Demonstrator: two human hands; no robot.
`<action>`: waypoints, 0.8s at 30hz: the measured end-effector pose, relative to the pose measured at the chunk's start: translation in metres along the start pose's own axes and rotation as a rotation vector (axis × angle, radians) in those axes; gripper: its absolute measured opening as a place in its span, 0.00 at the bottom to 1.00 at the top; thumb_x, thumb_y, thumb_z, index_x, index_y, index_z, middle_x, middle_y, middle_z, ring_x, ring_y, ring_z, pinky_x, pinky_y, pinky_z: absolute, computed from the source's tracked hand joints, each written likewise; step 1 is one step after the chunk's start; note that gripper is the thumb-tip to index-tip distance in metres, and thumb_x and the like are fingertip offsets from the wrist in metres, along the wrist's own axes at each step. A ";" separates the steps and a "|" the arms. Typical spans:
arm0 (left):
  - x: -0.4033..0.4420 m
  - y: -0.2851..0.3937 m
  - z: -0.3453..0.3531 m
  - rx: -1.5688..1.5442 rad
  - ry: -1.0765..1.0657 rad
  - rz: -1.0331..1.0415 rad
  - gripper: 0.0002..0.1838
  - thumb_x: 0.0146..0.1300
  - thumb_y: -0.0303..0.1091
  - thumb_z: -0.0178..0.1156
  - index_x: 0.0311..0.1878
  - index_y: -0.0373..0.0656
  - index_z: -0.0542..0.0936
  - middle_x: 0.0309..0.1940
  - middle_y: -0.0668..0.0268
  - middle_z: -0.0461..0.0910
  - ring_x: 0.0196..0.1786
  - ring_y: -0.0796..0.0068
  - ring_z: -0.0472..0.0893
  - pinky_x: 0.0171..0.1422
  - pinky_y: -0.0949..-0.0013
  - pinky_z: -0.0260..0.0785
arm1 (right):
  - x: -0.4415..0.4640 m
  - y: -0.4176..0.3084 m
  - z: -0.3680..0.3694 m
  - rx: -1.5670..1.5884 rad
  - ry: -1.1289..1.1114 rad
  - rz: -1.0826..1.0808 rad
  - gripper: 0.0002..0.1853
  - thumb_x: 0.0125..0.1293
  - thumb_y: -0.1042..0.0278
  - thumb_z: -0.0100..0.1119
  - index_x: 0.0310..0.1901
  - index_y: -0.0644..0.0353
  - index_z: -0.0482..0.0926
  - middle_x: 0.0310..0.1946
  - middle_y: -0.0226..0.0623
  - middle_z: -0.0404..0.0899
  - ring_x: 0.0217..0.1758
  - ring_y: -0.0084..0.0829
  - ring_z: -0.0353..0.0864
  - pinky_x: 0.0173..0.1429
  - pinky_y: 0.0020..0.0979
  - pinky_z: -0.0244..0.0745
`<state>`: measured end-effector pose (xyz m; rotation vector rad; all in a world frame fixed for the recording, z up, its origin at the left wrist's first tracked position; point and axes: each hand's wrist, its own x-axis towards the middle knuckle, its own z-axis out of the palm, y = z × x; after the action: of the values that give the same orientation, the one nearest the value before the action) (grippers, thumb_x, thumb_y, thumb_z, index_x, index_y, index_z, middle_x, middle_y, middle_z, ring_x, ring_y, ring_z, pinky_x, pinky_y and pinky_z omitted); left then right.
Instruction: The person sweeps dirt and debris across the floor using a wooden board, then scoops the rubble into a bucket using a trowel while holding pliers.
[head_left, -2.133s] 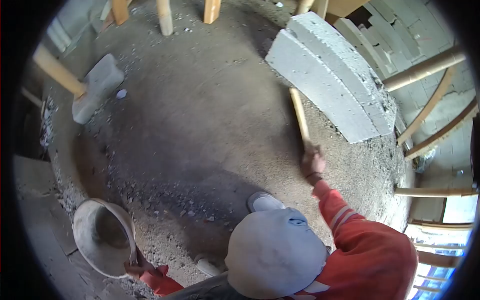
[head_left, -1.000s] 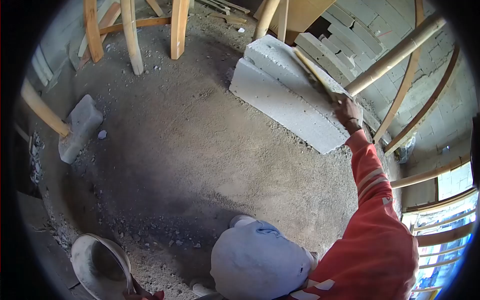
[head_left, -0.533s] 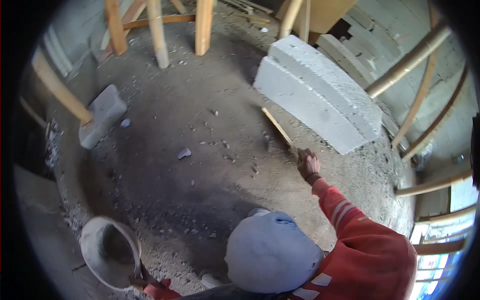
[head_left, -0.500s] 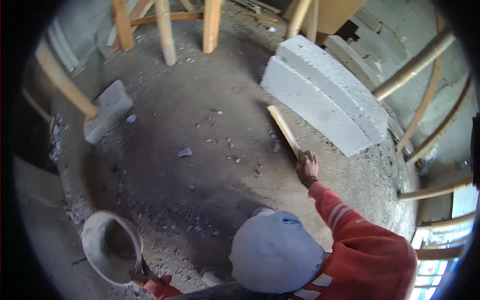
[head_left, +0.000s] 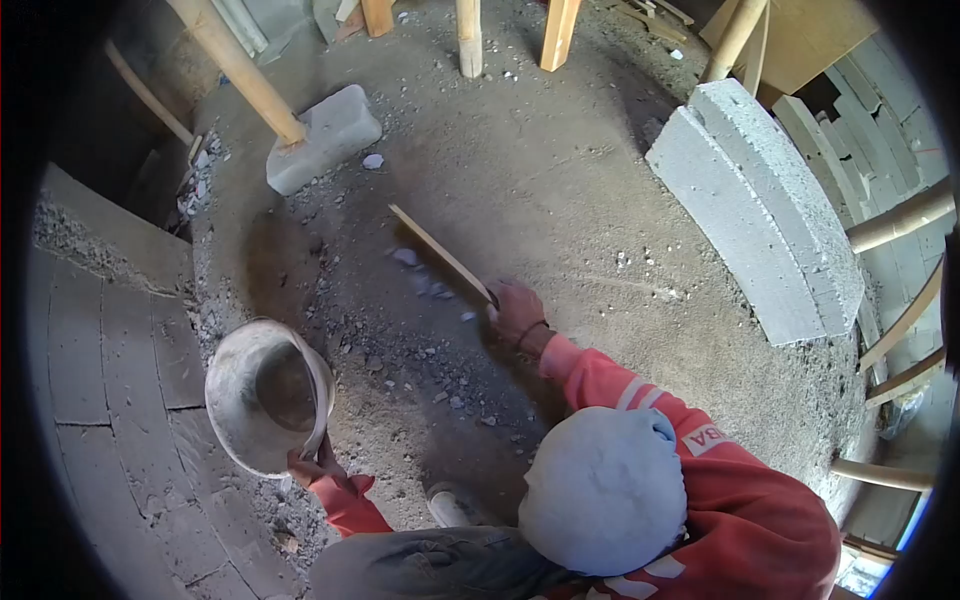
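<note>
A long thin strip of wood [head_left: 440, 250] reaches up and left from my right hand [head_left: 520, 313], whose fingers are wrapped round its near end. The strip lies low over the floor, beside several pale stone chips [head_left: 425, 284] and loose rubble [head_left: 400, 365]. At the lower left my left hand [head_left: 316, 466] grips the rim of a dusty, pale bucket [head_left: 235, 400]. The bucket tilts with its mouth toward the upper right; its inside looks dark, and any contents cannot be made out.
Stacked pale blocks [head_left: 745, 215] rest at the right. A wooden post [head_left: 240, 70] stands on another block [head_left: 325, 140] at the upper left. More posts [head_left: 469, 40] rise at the back. A block wall [head_left: 110, 400] runs along the left, and poles [head_left: 905, 218] lean at the right.
My right hand has swept left across the floor with the strip, and the chips now lie further left. The view has shifted, so the bucket and my left hand appear higher and further right.
</note>
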<state>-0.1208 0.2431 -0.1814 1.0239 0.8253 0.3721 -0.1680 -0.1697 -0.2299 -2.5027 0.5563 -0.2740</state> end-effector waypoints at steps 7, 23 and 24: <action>-0.018 0.002 0.001 -0.031 -0.031 0.021 0.28 0.48 0.37 0.52 0.54 0.35 0.71 0.53 0.49 0.70 0.52 0.46 0.74 0.54 0.47 0.76 | 0.061 0.099 -0.097 -0.253 0.229 0.278 0.12 0.56 0.70 0.53 0.44 0.59 0.73 0.37 0.49 0.76 0.37 0.51 0.80 0.40 0.47 0.78; 0.025 -0.008 -0.030 -0.061 0.016 -0.047 0.28 0.48 0.36 0.54 0.55 0.35 0.72 0.50 0.51 0.73 0.50 0.51 0.75 0.53 0.50 0.74 | 0.290 0.172 -0.285 -0.877 -0.153 -0.046 0.13 0.54 0.62 0.59 0.37 0.61 0.82 0.37 0.45 0.81 0.41 0.39 0.81 0.47 0.37 0.76; 0.027 -0.006 -0.034 -0.053 0.023 -0.046 0.28 0.48 0.36 0.54 0.55 0.35 0.72 0.50 0.51 0.73 0.50 0.51 0.75 0.53 0.50 0.74 | 0.290 0.166 -0.290 -0.844 -0.183 -0.087 0.14 0.54 0.61 0.59 0.38 0.62 0.82 0.38 0.45 0.81 0.42 0.39 0.81 0.48 0.37 0.76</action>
<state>-0.1289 0.2774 -0.2071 0.9514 0.8537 0.3658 -0.0527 -0.5629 -0.0619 -3.3185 0.5629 0.2140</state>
